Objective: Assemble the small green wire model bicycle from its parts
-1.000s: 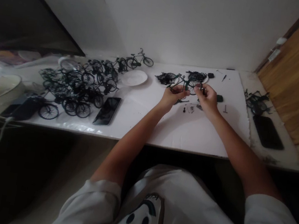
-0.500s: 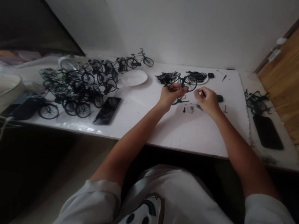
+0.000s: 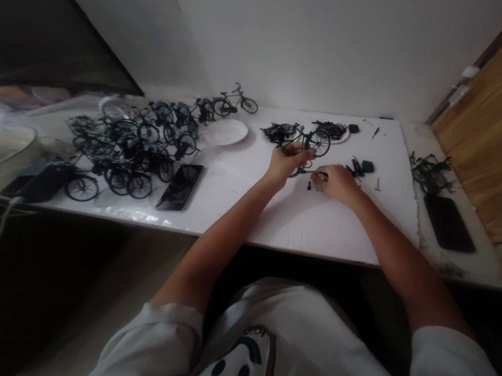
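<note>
My left hand (image 3: pixel 286 160) is closed on a small dark model bicycle (image 3: pixel 318 143), its spoked wheel standing out to the right above the board. Close to the board's surface, my right hand (image 3: pixel 335 182) has its fingertips pinched together at the small loose parts. Whatever lies between those fingertips is too small to make out. One tiny black part (image 3: pixel 309 185) lies just left of them. Below the held bicycle, another dark green piece rests on the white board (image 3: pixel 321 223), partly covered by my left hand.
Finished-looking model bicycles (image 3: pixel 146 134) crowd the left side, near a white plate (image 3: pixel 226 132) and a phone (image 3: pixel 180 186). Dark parts fill a dish (image 3: pixel 344 137) at the back. A second phone (image 3: pixel 449 223) and a pile of frames (image 3: pixel 433 171) lie at the right.
My right hand has moved left and down from beside the bicycle's wheel to the small parts on the board. My left hand has stayed nearly still with the bicycle.
</note>
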`<state>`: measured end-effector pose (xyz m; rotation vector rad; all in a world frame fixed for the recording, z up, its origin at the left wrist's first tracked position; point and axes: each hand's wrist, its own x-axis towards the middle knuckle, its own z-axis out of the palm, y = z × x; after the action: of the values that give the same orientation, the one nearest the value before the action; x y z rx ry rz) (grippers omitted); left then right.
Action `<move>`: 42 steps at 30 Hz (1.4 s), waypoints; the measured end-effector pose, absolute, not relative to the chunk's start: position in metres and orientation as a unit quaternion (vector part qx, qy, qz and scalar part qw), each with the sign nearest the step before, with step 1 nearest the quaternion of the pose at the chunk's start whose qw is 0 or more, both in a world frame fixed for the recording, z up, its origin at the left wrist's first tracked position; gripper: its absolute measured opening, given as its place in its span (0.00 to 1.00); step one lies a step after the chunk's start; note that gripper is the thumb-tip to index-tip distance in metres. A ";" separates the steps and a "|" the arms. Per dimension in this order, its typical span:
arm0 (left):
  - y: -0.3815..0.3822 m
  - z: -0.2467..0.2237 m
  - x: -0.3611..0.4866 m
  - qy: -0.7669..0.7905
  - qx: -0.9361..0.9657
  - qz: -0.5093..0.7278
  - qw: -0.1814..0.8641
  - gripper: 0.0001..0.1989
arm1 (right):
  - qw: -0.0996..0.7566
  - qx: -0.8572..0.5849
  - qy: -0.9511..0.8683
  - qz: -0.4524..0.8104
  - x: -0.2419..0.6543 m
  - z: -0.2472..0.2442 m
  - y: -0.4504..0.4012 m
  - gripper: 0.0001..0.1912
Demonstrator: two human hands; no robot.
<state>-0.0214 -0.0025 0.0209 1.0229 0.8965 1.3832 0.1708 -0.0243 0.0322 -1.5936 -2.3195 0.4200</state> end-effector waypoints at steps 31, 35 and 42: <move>-0.005 0.024 -0.020 0.385 0.475 0.589 0.528 0.24 | 0.203 -0.578 -0.778 0.143 0.177 0.035 -0.022 0.12; -0.004 0.024 -0.020 0.395 0.471 0.586 0.529 0.25 | 0.249 -0.592 -0.759 0.108 0.196 0.043 -0.014 0.10; -0.005 0.023 -0.019 0.396 0.467 0.587 0.530 0.23 | 0.206 -0.536 -0.795 0.194 0.211 0.044 -0.010 0.09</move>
<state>-0.0195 -0.0048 0.0233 1.1142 0.9442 1.4013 0.2113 -0.0102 0.0437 -1.4948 -2.2166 0.5408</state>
